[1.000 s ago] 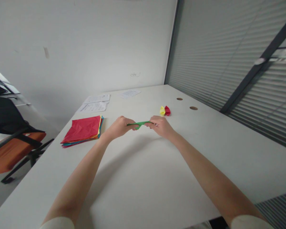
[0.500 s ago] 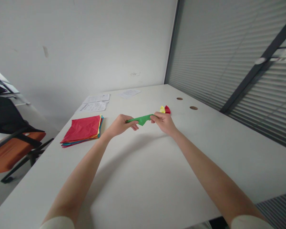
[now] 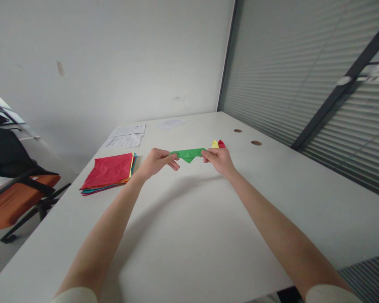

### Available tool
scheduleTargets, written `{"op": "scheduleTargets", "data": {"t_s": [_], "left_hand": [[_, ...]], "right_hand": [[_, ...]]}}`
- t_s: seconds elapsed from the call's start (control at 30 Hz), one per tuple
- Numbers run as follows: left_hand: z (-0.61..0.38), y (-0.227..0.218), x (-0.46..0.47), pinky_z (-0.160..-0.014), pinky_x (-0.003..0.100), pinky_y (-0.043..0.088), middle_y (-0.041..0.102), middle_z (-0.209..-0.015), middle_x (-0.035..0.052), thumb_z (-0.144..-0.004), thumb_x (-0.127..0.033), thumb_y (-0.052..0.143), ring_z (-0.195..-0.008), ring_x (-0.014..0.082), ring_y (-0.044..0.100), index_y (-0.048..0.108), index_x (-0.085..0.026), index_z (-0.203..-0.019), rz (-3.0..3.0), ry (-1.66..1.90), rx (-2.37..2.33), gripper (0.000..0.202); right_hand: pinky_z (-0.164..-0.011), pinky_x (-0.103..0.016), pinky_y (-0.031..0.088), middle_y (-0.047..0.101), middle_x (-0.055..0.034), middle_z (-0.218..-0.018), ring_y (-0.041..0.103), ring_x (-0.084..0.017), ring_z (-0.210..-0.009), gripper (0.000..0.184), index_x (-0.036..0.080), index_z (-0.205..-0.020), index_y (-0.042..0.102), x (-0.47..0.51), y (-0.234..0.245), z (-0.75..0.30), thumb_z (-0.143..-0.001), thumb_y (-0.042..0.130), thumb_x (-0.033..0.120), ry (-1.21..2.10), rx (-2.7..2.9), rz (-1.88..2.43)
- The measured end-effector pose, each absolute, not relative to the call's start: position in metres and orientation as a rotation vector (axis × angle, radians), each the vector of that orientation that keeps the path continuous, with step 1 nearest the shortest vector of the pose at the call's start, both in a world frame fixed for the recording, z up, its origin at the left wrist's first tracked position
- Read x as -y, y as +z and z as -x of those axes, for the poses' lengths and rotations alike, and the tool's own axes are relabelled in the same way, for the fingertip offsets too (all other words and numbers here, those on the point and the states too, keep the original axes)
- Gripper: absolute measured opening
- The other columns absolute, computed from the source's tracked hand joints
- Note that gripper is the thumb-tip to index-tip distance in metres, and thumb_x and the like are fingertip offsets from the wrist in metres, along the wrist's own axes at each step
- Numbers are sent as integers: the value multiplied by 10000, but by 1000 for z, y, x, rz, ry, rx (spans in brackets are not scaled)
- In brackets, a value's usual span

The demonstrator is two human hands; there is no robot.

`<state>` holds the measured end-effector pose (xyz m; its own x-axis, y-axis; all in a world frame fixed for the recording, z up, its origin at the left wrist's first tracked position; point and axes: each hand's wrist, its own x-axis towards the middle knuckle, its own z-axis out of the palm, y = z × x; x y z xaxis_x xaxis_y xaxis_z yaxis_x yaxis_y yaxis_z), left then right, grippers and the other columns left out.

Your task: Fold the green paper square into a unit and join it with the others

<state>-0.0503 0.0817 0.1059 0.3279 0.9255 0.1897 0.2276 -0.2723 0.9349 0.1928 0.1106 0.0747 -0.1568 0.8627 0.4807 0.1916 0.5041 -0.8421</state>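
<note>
A folded piece of green paper or thin cloth (image 3: 188, 155) is stretched between my two hands above the white table. It forms a flat band with a pointed tip hanging down at its middle. My left hand (image 3: 158, 162) pinches the left end between thumb and fingers. The right end is pinched by my right hand (image 3: 219, 160). Beyond my right hand lie a small yellow folded piece (image 3: 215, 144) and a red folded piece (image 3: 221, 144), both partly hidden by that hand.
A stack of coloured sheets with a red sheet (image 3: 109, 170) on top lies at the left. Printed papers (image 3: 126, 135) lie behind it. Two round holes, one a cable hole (image 3: 256, 143), are at the right. An orange chair (image 3: 22, 195) stands left of the table (image 3: 189, 235).
The green piece has turned so that its band faces me flatter and more level, with its point centred. My left hand has shifted slightly left and up.
</note>
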Motion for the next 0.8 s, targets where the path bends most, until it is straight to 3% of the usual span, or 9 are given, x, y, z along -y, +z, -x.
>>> {"op": "scheduleTargets", "data": {"t_s": [0.43,0.67,0.8], "left_hand": [[53,108,-82,-600,295,559,726,-669,123,-728,-521,686,-577,209,695,701,-74,-769,-1691,1106,-1102,449],[53,109,-82,-624,307,566,731,-704,135,-739,-503,684,-592,206,696,703,-69,-773,-1691,1122,-1085,436],[53,110,-81,-650,308,569,738,-735,127,-714,-478,716,-617,197,696,700,-84,-755,-1738,1187,-1106,396]], "right_hand": [[-575,-282,481,546,-20,-457,663,-202,-653,576,197,-444,528,-108,77,-192,-727,578,697,731,1587,909],[-483,-259,413,534,0,-454,501,-121,-466,546,182,-556,640,-111,77,-195,-741,569,692,649,1588,961],[-466,-252,388,531,0,-456,480,-112,-451,589,177,-558,624,-113,75,-196,-768,509,715,573,1613,972]]}}
